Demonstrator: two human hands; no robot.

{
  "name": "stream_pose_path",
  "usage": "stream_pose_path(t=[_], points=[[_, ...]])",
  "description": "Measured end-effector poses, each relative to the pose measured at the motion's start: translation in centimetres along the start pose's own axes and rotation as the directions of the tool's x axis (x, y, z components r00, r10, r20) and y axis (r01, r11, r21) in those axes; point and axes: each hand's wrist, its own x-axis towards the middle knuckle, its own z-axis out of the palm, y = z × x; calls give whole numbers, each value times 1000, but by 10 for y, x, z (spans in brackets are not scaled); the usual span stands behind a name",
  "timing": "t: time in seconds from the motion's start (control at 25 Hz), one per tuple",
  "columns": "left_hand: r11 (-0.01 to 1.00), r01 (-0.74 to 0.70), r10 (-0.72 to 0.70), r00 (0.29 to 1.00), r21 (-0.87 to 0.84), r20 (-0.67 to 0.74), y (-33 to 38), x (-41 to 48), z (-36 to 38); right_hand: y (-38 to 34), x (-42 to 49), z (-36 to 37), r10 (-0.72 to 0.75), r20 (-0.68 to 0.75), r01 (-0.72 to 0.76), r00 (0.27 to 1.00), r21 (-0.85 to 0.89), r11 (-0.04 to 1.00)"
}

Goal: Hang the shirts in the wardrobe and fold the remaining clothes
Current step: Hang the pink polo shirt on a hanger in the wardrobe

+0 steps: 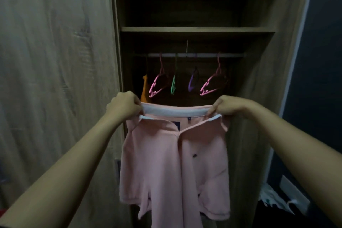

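Pink shirt (166,163), collar (175,112) stretched level between the pinching fingers (137,105) of left hand (123,106) and right hand (229,106), hangs below the hanger rail (203,55).

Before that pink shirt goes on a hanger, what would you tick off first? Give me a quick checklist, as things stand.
1. Shirt held securely: left hand and right hand each pinch the collar of the pink shirt: ok.
2. Wardrobe open: ok.
3. Empty hanger available: a pink hanger and others hang bare on the rail: ok.
4. Hanger inside the shirt: none yet: not ok.
5. A hand free to fetch one: both busy: not ok.
6. Lower buttons undone: cannot tell.
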Motion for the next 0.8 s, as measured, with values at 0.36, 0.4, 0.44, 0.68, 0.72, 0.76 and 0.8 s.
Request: stream_pose_path(t=[0.36, 0.4, 0.44, 0.68, 0.72, 0.76, 0.8], points=[[990, -73, 65, 996, -120, -68, 55, 99, 29, -38, 47, -37, -127, -15, 127, 992, 60, 990], [989, -90, 81, 994, -116, -77, 62, 116, 35, -40, 52, -42, -142, -26, 143, 990, 46, 989], [991, -97, 89, 992, -90, -89, 66, 131, 43, -41, 56, -47, -160, -35, 161, 986, 27, 987], [998, 61, -60, 997, 17, -46, 74, 198, 90, -33, 65, -75, -218, -86, 198, 972, -196, 960], [995, 98, -98, 995, 22, -12, 77, 205, 96, -31, 66, -77, -227, -93, 203, 970, -214, 955], [990, 137, -137, 991, 22, 5, 77, 208, 101, -29, 69, -76, -234, -102, 207, 967, -220, 953], [983, 181, -181, 983, 12, 11, 82, 214, 107, -25, 75, -78, -233, -124, 202, 965, -223, 954]])
